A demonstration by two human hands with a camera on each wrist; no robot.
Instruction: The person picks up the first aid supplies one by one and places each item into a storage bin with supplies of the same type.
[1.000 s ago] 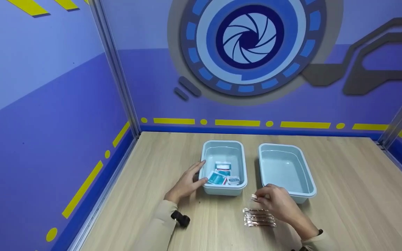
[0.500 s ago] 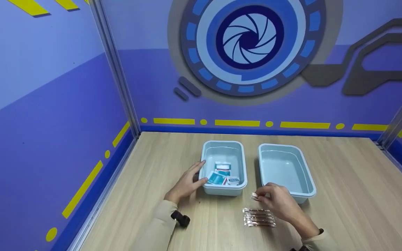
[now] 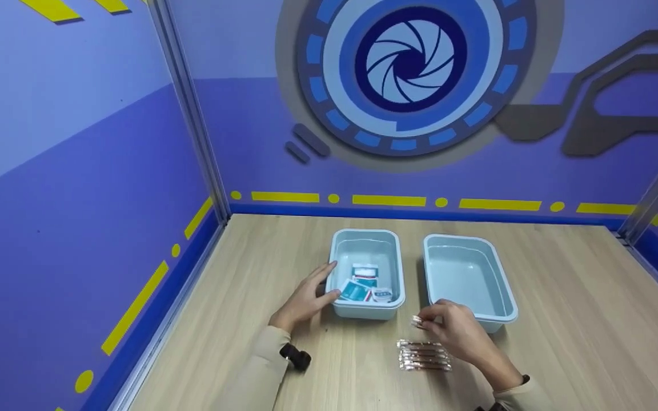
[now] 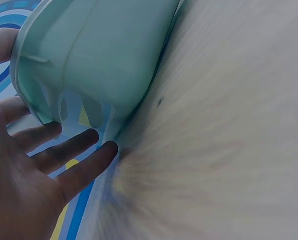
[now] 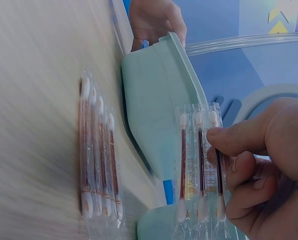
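My left hand (image 3: 304, 299) rests on the left side of a pale blue plastic tub (image 3: 366, 314), thumb and fingertips at its rim. The left wrist view shows the fingers (image 4: 76, 149) nearly straight and spread along the tub's wall. Between thumb and fingers, my right hand (image 3: 456, 332) pinches a clear strip of iodine swabs (image 5: 201, 165), white-tipped with dark reddish-brown sticks, held up above the table. Below that hand, more wrapped swabs (image 3: 425, 356) lie side by side on the wood. Teal and white packets (image 3: 355, 291) lie inside the left tub.
A second pale blue tub (image 3: 459, 265) stands to the right, just behind the right hand, with nothing seen inside. The wooden table (image 3: 260, 251) meets purple-blue panels (image 3: 237, 131) at the back and left.
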